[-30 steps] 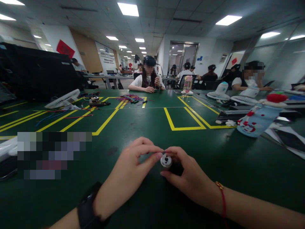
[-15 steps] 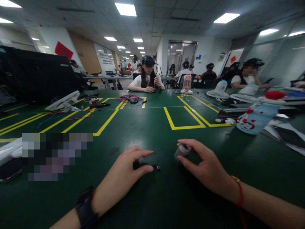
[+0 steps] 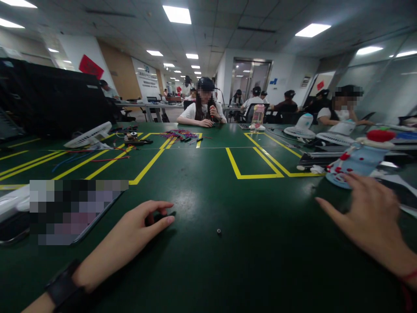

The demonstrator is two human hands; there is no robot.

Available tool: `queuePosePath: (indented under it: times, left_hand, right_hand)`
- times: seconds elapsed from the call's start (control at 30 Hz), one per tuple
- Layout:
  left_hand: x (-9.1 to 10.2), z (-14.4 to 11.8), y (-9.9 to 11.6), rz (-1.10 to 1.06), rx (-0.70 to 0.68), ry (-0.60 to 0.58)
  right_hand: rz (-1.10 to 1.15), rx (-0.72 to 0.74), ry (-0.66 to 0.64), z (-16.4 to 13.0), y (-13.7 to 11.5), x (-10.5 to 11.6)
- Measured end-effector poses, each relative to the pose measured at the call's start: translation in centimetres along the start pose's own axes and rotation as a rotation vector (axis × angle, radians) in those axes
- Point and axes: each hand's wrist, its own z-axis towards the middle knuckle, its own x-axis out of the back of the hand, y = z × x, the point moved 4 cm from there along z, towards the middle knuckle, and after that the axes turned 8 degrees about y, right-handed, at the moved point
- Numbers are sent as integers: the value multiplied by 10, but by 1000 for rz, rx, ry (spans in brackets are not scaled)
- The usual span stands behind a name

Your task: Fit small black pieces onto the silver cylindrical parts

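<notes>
My left hand (image 3: pixel 137 234) rests on the green table (image 3: pixel 208 269), thumb and forefinger pinched on a small black part (image 3: pixel 159 216). It wears a dark wrist band. A tiny dark ring-shaped piece (image 3: pixel 219 231) lies loose on the table to the right of that hand. Far to the right, my right hand (image 3: pixel 371 217) hovers palm down with its fingers spread, next to a pale blue bottle with red marks (image 3: pixel 353 163). Nothing shows in that hand, and the small silver cylinder is out of sight.
Yellow tape lines (image 3: pixel 250 176) mark boxes on the table. A white fan (image 3: pixel 87 135) and loose wires (image 3: pixel 180 134) lie at the far left and middle. A blurred flat object (image 3: pixel 74 211) sits left of my hand. Other people sit at the far edge and right.
My hands have drawn apart. The right hand, which held the silver cylinder, swung far right toward the blue bottle; the left slid left with the black part, leaving the tiny ring behind.
</notes>
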Motion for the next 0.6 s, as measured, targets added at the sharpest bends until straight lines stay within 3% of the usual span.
queuePosePath:
  times: [0.03, 0.1, 0.17, 0.23, 0.3, 0.37, 0.43, 0.5, 0.6]
  left_hand:
    - [-1, 0, 2, -2, -10, 9]
    - [-1, 0, 3, -6, -16, 28]
    - [-1, -1, 2, 1, -12, 35]
    - [-2, -2, 1, 8, -28, 36]
    - [-2, -2, -1, 9, -54, 35]
    - [-3, -3, -3, 9, -66, 28]
    - [-3, -3, -3, 7, -65, 17]
    - [-4, -3, -2, 4, -56, 5]
    - [-6, -3, 1, -3, -44, -8]
  right_hand:
    - [119, 118, -11, -1, -35, 5]
    - [419, 323, -182, -6, -109, 13]
    - [654, 402, -362, -12, -172, 19]
    - [810, 437, -471, -15, -216, 23]
    - [897, 448, -519, -11, -234, 24]
    - [912, 403, -515, 1, -227, 22]
    - [828, 305, -436, 19, -196, 20]
    - [633, 204, -299, 36, -145, 19]
    - [224, 41, -107, 43, -47, 14]
